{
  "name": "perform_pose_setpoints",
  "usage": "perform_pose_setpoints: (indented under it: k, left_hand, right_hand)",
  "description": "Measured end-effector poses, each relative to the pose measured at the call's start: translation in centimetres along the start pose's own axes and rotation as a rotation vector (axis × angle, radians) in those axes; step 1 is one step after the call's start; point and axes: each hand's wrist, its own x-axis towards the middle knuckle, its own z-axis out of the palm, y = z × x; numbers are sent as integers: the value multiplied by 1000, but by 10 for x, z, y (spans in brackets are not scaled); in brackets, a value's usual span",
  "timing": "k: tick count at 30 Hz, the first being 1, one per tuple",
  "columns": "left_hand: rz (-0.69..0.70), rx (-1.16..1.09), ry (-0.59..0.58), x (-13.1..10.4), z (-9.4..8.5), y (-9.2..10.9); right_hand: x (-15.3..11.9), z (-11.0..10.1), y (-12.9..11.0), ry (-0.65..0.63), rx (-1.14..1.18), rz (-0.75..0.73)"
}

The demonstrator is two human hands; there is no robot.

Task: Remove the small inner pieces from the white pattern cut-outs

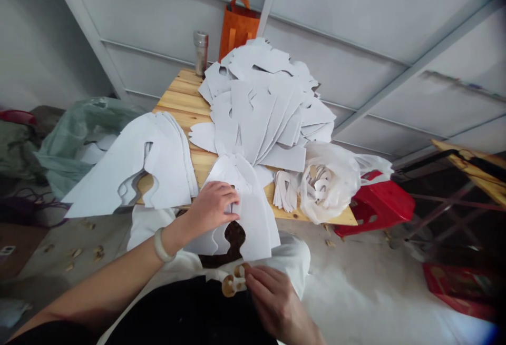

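Note:
My left hand [215, 205] rests on a white cut sheet [255, 218] at the table's near edge, its fingers curled at the slot in the middle of the sheet. The sheet hangs over the edge above my lap and has a rounded opening. Close to my body, my right hand [272, 295] pinches a small white and tan cut-out piece [234, 282]. To the left lies a stack of white arch-shaped sheets [169, 160]. A big loose heap of white sheets [261, 102] covers the back of the wooden table [184, 95].
At the right edge sit small curved strips [285, 191] and a clear plastic bag [332, 179] with scraps, near a red stool [381, 203]. A green bag [79, 134] stands left. Behind are a metal tumbler [201, 52] and an orange bag [237, 26].

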Motion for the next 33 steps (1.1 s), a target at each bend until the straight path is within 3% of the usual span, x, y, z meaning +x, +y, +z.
perform_pose_setpoints:
  k: [6, 14, 18, 20, 23, 28, 31, 33]
  left_hand:
    - [-45, -14, -28, 2, 1, -1]
    - [-166, -11, -52, 14, -4, 2]
    - [-216, 85, 33, 23, 0, 5]
    - [-283, 172, 73, 30, 3, 5]
    - [-418, 255, 40, 45, 5, 3]
    - [-491, 254, 61, 59, -11, -11]
    - [-496, 250, 125, 51, -27, -24]
    - [-517, 255, 108, 43, -33, -30]
  right_hand:
    - [0, 15, -2, -107, 15, 138]
    - [13, 18, -1, 34, -110, 103]
    - [28, 19, 4, 134, -75, 127]
    - [35, 22, 5, 148, -45, 142]
    - [43, 30, 5, 138, -45, 125]
    - [40, 35, 6, 209, -82, 90]
    - [32, 32, 14, 282, -77, 143]
    - [27, 31, 21, 326, -86, 176]
